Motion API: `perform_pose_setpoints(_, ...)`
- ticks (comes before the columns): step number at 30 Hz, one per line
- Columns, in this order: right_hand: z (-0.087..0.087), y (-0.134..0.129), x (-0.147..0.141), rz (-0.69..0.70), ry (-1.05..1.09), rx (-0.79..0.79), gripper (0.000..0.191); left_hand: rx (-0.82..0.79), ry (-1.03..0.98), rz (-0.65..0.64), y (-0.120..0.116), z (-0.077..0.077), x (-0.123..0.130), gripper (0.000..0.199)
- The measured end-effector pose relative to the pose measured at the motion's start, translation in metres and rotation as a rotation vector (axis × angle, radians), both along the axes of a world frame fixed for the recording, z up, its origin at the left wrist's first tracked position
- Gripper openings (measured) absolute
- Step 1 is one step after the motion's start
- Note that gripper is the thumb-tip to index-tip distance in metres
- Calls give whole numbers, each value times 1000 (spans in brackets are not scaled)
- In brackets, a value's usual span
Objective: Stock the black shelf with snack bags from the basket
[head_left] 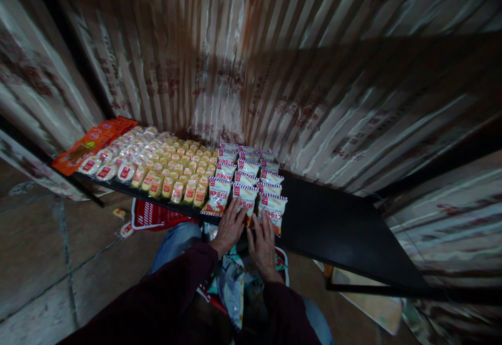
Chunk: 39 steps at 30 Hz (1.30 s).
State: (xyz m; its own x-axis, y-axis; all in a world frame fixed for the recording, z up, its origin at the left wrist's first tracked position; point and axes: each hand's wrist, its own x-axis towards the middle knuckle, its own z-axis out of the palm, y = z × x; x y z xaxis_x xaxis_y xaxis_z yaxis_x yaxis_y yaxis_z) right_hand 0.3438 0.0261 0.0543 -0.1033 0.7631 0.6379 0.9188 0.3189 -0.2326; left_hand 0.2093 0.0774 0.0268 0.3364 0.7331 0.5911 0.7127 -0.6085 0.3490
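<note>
Black shelf [337,225] extends right past the white bags [273,205], whose rows reach its near edge. Left hand [230,227] and right hand [263,243], fingers loosely spread, rest on near bags, gripping none. Yellow cakes [177,173] sit left.

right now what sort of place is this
Probably a shop or storeroom: a black shelf with rows of wrapped snacks, a red shopping basket beneath, printed plastic sheeting behind.
</note>
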Motion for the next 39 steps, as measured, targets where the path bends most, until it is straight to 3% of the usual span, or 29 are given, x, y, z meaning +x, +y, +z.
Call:
perform_pose_setpoints(5, -6, 12, -25, 51, 76, -83, 57, -7, -31, -4, 3, -7, -1, 55)
perform_pose_setpoints(9, -17, 20, -34, 39, 133, -76, 56, -3, -14, -24, 0, -2, -9, 58)
perform_pose_setpoints(15, -20, 20, -43, -23, 150, -91, 55, 19, 8, 213, -7, 18, -33, 54)
perform_pose_setpoints(19, -19, 20, -48, -61, 146, -83, 55, -6, 20, 269, -9, 22, -44, 51)
perform_pose_setpoints(29, -22, 27, -47, -83, 111, -72, 58, -46, -10, 166, 7, 17, -47, 52)
perform_pose_setpoints(39, -20, 28, -55, -84, 79, -71, 61, -52, -28, 153, 14, 11, -53, 52)
